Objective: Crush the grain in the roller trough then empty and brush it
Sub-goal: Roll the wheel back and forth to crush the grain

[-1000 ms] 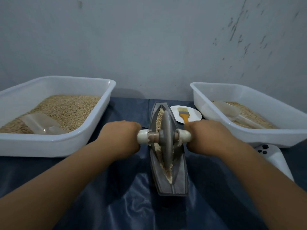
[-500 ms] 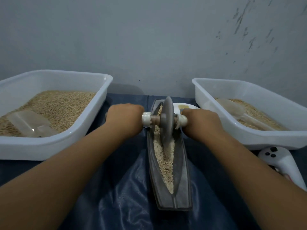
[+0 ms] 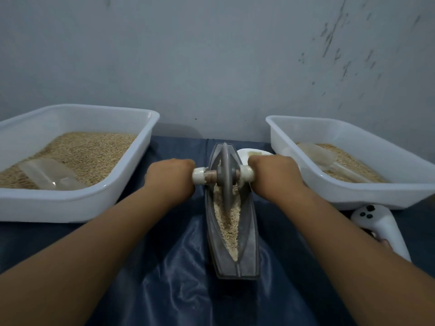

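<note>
The roller wheel (image 3: 225, 176) stands in the trough (image 3: 231, 262) between the two fists, the left hand (image 3: 170, 178) on one axle handle, the right hand (image 3: 274, 176) on the other. Grain (image 3: 227, 225) lies in the trough on the near side of the fingers. A tray (image 3: 77, 208) with a scoop (image 3: 46, 174) sits left of the left fingers; another tray (image 3: 353, 196) sits right of the right fingers. A plate (image 3: 249, 153) lies just beyond the right knuckles.

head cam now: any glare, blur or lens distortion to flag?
Head view: dim, bluish light; soft glare streaks on the dark blue cover beside the roller trough; wide-angle bowing curves the left tub and right tub rims; left hand and right hand slightly soft.
</note>
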Tool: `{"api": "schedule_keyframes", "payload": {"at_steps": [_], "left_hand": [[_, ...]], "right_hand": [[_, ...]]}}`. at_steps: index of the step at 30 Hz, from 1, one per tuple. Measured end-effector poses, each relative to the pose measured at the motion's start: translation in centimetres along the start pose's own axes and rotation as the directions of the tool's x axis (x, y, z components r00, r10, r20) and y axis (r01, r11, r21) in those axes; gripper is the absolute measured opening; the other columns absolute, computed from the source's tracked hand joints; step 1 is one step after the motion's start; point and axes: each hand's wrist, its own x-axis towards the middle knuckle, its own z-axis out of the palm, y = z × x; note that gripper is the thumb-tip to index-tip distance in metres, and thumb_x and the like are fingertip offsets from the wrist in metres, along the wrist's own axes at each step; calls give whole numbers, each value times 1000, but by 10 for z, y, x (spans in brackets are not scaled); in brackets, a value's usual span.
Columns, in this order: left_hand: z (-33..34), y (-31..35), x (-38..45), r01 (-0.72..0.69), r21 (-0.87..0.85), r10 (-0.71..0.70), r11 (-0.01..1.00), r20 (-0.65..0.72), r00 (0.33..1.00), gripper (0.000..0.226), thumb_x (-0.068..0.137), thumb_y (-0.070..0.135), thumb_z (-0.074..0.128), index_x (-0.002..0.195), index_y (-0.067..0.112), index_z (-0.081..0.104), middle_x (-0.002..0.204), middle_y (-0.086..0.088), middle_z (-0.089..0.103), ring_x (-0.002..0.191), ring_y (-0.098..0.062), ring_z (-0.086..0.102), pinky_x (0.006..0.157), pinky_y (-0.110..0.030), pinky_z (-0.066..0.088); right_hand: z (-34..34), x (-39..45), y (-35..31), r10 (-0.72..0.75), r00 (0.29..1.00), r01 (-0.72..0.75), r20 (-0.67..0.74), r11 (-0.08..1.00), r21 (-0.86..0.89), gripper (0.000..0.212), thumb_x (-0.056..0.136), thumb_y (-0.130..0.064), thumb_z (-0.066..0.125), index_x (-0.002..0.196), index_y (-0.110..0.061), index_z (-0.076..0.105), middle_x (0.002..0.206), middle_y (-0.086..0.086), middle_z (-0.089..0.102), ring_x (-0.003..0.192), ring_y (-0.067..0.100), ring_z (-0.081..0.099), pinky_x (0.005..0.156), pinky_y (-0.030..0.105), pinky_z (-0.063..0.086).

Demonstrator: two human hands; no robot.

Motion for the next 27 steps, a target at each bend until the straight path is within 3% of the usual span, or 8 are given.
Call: {"api": "schedule_keyframes", "payload": {"at_steps": [2,5,8,11,18,21,24,27], "left_hand": [[-10,4,-17,-29,22,29,999,9,1000,22,80,29,60,74,31,39,69,7,50,66,-15,52,60,-30,41],[-27,6,-44,-68,51,67,996,24,997,23,78,32,61,72,32,39,66,9,50,62,-9,50,58,-27,41],[-41,3,-63,-99,87,96,991,40,995,26,75,39,61,68,33,36,63,11,48,55,-2,42,49,-23,29],[-44,2,-67,-98,78,94,992,57,994,25,74,41,61,70,35,38,64,12,50,57,-1,45,50,-22,28],[-7,1,-11,-24,66,27,998,-36,999,13,78,34,61,80,31,49,65,9,50,59,-10,47,53,-26,31],[2,-1,26,-9,83,13,996,-51,999,15,78,31,63,83,29,49,71,7,52,66,-17,52,59,-30,40],[7,-2,49,8,106,3,994,-102,995,14,78,29,63,85,27,50,73,5,53,67,-19,53,63,-32,45],[10,-2,47,6,112,9,994,-126,992,14,79,29,63,84,28,50,72,5,55,66,-18,54,64,-33,47]], "right_hand": [[-11,-18,1,6,992,-11,123,999,38,16,79,-21,58,92,-29,53,81,-4,55,78,26,57,63,30,38],[-32,-49,4,-11,962,-20,274,994,110,12,76,-24,60,80,-28,49,76,-9,55,71,16,54,59,28,41],[-56,-71,8,-58,938,1,343,987,163,17,69,-27,61,71,-31,45,71,-9,56,66,8,54,51,26,37],[-60,-72,10,-84,923,20,376,985,172,19,69,-29,62,70,-34,44,72,-9,56,66,7,54,52,26,38],[1,-11,6,41,992,-51,122,996,77,15,75,-25,59,78,-30,45,63,-9,41,67,21,49,58,28,34],[19,22,12,41,998,-45,46,995,87,17,78,-26,61,74,-29,44,68,-8,50,74,23,59,60,30,36],[32,40,17,27,997,-21,-78,997,76,22,82,-32,61,78,-29,40,78,-4,62,71,23,58,59,30,35],[35,35,18,26,993,-20,-116,999,48,26,79,-33,64,76,-29,38,75,-4,62,71,24,61,58,30,33]]}}
